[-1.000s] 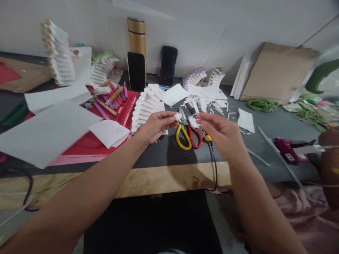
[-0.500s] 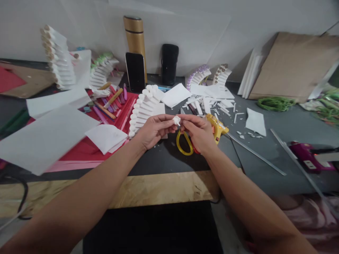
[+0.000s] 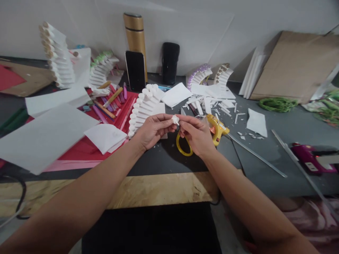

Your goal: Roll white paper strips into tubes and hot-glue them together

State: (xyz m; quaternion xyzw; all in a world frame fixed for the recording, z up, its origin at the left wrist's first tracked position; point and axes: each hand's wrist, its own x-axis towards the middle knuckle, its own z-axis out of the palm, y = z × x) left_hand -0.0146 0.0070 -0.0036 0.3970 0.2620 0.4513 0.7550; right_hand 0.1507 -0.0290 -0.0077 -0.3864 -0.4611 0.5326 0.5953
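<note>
My left hand is closed, thumb and fingers pinching a small crumpled white paper piece. From the other side, my right hand closes its fingertips on the same piece's edge. Scissors with a yellow handle lie below the hands, partly hidden by the right one. Just beyond my right hand is a yellow glue gun. Left of the hands stands a curved row of white paper rolls.
White paper sheets and red sheets cover the left side. Paper scraps, a clear glue stick and a purple glue gun lie rightward. A phone leans on a gold flask at the back.
The white paper piece has turned slightly between my fingertips and moved a little left. My right hand has shifted slightly left with it.
</note>
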